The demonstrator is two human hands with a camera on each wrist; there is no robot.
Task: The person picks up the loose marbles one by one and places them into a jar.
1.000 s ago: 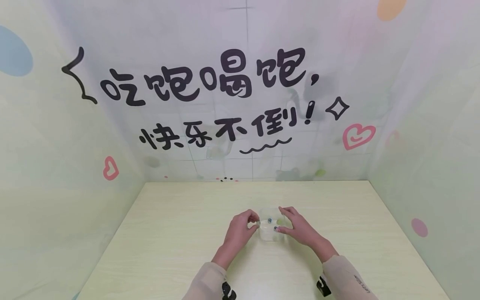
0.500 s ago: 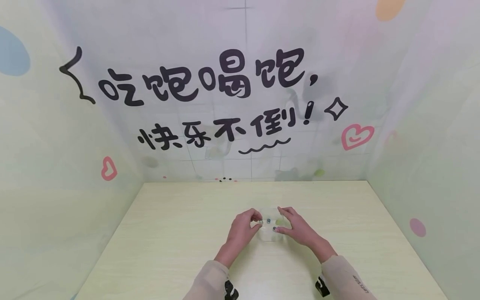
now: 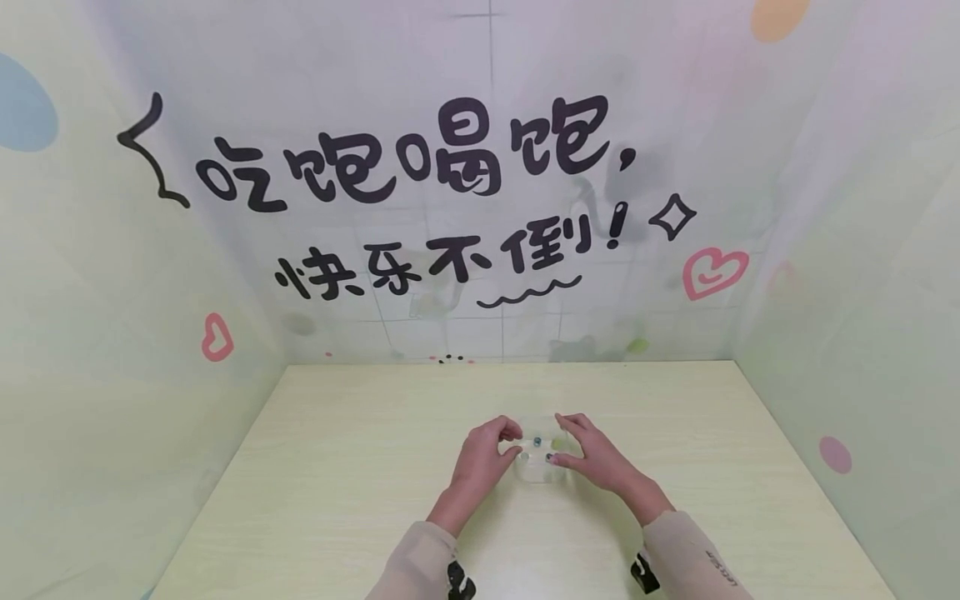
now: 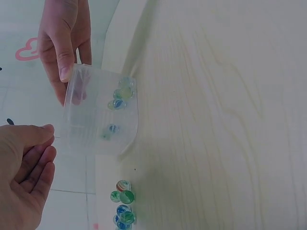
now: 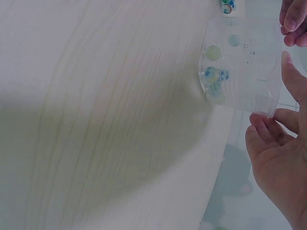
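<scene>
- Head: right hand (image 3: 600, 454) pinches the clear plastic container (image 3: 536, 472) on the worktop (image 3: 360, 467); pressing could tip it.
- Left wrist: loosely curled, seemingly empty left hand (image 4: 26, 167) beside the container; bumped, loose marbles (image 4: 126, 197) nearby could roll.
- Right wrist: inner marbles (image 5: 213, 52) could spill from the container if tilted.

The counter (image 3: 337, 483), a flat surface with pale wood grain, directly supports one upright clear container (image 3: 536, 474) and, near it in the left wrist view, a group of loose glass marbles (image 4: 127, 197), mainly green and blue, one with reddish streaks.
</scene>
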